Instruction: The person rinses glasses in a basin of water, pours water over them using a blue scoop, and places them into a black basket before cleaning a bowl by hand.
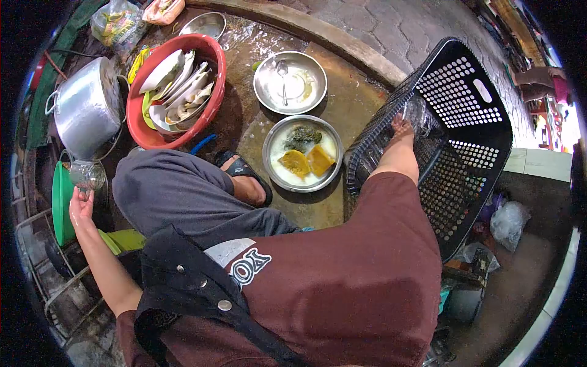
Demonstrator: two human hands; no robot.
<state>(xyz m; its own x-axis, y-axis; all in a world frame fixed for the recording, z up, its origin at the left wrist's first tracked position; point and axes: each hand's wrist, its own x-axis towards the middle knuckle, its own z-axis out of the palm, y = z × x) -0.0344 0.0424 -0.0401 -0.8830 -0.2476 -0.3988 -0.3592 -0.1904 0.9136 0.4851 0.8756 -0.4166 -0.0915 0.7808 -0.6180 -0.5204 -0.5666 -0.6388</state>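
Note:
At the far left my left hand (81, 207) is closed around the lower part of a clear glass (87, 175), held near a green basin (62, 202). My right hand (400, 129) reaches into a large black perforated basket (474, 162), its fingers at another clear glass (416, 112). More clear glassware seems to lie along the basket's near side, partly hidden by my arm. Between my hands, a metal basin (268, 160) holds whitish soapy water, two yellow sponges (295, 163) and a dark green scouring pad (302, 138).
A red tub (217, 101) full of stacked dishes (177, 92) stands beside a big aluminium pot (88, 110). Behind the soapy basin is a metal bowl (260, 85) with a spoon (283, 79). A low concrete curb (342, 46) runs along the back. Plastic bags (509, 223) lie right of the basket.

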